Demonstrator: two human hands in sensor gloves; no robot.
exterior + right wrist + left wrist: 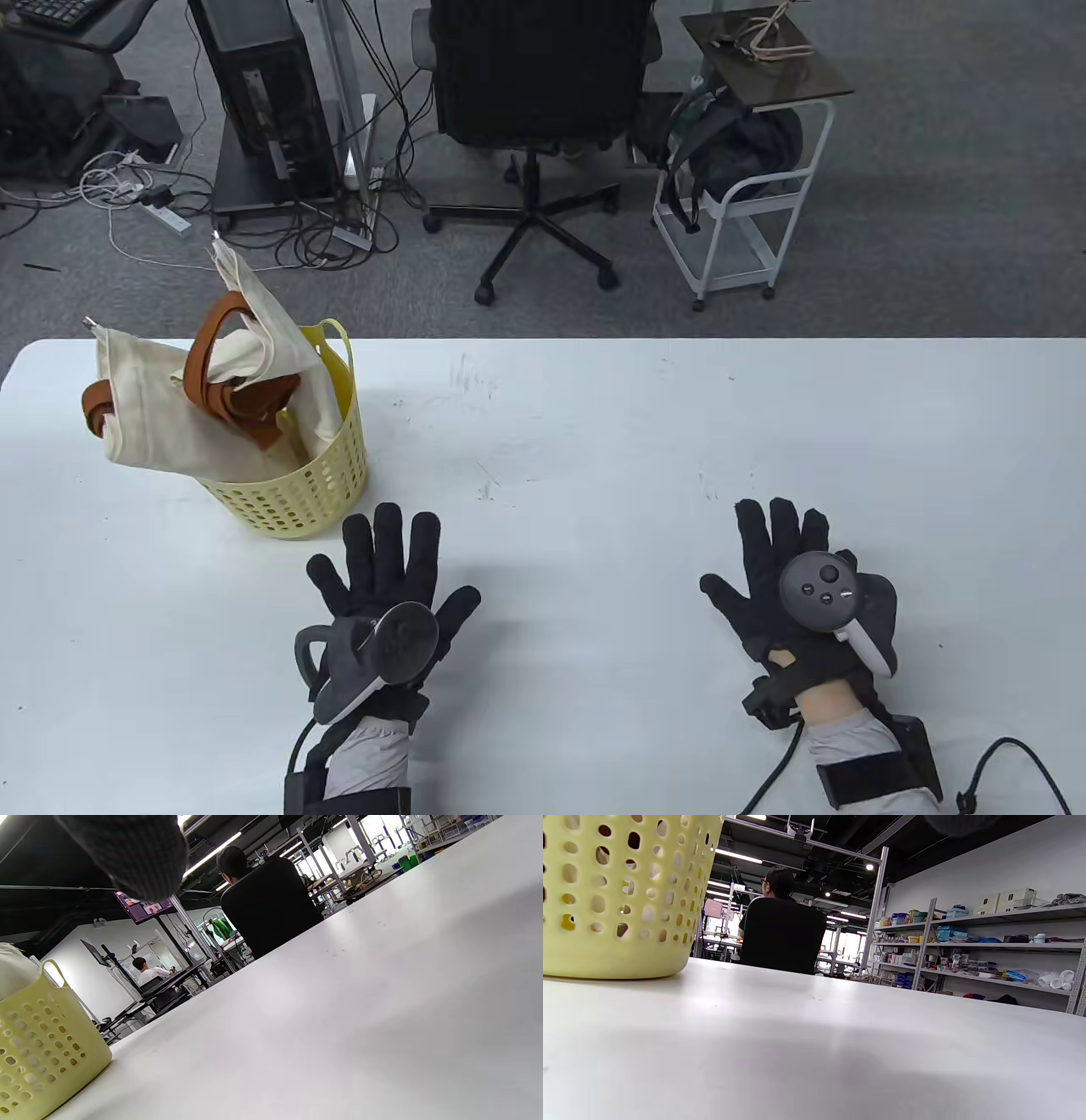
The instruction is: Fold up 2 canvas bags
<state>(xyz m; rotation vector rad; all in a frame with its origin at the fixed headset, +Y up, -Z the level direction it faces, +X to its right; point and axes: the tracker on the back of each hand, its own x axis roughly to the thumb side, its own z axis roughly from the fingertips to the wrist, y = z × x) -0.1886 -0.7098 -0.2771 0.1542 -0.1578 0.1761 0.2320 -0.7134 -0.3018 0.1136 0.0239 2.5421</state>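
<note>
Table view: both hands flat and spread near the table's front edge.
Left hand (386, 594) and right hand (797, 586) hold nothing; beyond, toward the left edge, a yellow basket (293, 497) holds cream canvas bags (204, 399) with brown straps.

A white table (594, 424) fills the near half of the table view. A perforated yellow basket (297, 492) stands on its left part. Beyond the far edge, on grey carpet, a black office chair (539, 76) sits on a 5-arm wheeled base. To its right is a white wire cart (738, 229), and to its left a black computer tower (254, 85) amid tangled cables (127, 182).
</note>
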